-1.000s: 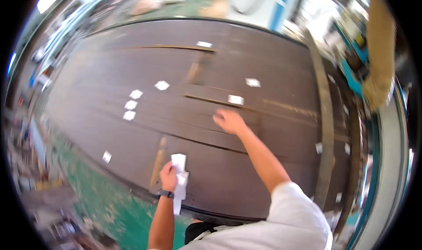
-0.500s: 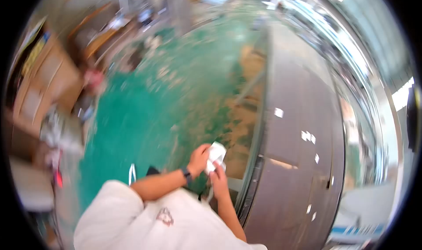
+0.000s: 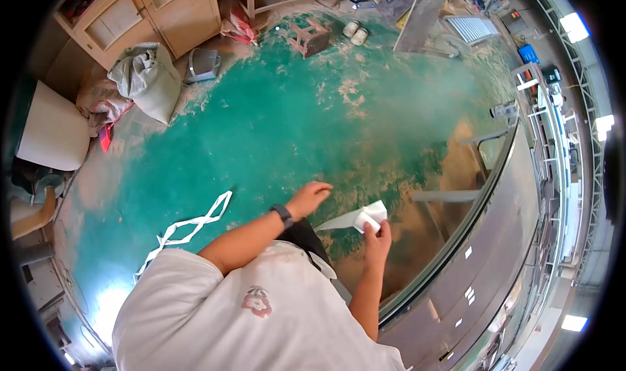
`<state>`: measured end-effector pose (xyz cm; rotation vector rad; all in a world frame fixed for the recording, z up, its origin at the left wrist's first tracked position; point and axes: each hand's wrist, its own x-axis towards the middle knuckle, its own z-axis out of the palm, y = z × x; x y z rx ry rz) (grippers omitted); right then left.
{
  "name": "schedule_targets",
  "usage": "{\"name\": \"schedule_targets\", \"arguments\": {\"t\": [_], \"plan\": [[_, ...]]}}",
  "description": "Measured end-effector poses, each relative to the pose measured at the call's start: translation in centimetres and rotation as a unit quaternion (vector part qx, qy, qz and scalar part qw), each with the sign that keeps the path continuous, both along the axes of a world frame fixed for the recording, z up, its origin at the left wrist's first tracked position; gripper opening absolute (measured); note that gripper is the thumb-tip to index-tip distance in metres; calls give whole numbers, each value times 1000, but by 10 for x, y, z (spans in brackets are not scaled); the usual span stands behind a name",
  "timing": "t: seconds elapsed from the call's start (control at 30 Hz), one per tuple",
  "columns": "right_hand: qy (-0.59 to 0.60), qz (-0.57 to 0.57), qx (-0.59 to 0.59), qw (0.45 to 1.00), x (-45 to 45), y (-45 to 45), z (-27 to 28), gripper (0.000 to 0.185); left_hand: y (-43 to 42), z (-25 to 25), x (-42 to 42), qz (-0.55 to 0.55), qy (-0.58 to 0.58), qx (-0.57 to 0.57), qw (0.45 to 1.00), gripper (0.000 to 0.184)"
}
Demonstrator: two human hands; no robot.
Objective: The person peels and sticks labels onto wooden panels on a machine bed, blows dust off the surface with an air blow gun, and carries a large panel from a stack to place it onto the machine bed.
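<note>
The right hand [image 3: 377, 238] grasps a folded bundle of white label paper [image 3: 373, 212] at its lower edge, between thumb and fingers. Most of the bundle stands clear beyond the fingertips, on the far side of the hand from the wrist, its upper corner tilted away from the person. A loose white paper tail [image 3: 339, 222] trails from the bundle toward the left, through the space between the two hands, and reaches close to the dark trousers [image 3: 306, 238].

The left hand [image 3: 309, 200], with a black wristwatch [image 3: 283, 216] on its wrist, is apart from the bundle, over the green floor [image 3: 261, 130]. Its fingers are bent and drawn together; I cannot tell whether anything is pinched at their tips. The paper tail is just beside this hand, on the person's side of it.

A long twisted white paper strip [image 3: 195, 222] lies on the floor, left of the left forearm. To the right of the right hand is the dark brown tabletop [image 3: 505, 231], with small white labels [image 3: 468, 252] scattered on it.
</note>
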<state>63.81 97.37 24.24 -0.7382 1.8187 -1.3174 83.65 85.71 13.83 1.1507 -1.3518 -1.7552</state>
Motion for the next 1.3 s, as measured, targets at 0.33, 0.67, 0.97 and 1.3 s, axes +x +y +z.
{"name": "schedule_targets", "arguments": {"t": [0.33,0.67,0.97,1.3], "plan": [[-4,13,26,1000,-66,-222,-10,25,-65,-129,372,58,-606,189,770,31],[192,307,8,932,-16,-568,-45,25,-101,-120,360,392,-447,114,796,31],[472,495,121,719,50,-759,-127,49,-126,-222,427,-288,-573,217,736,35],[517,506,340,601,65,-941,-184,57,-495,-26,536,480,-411,67,772,27]]}}
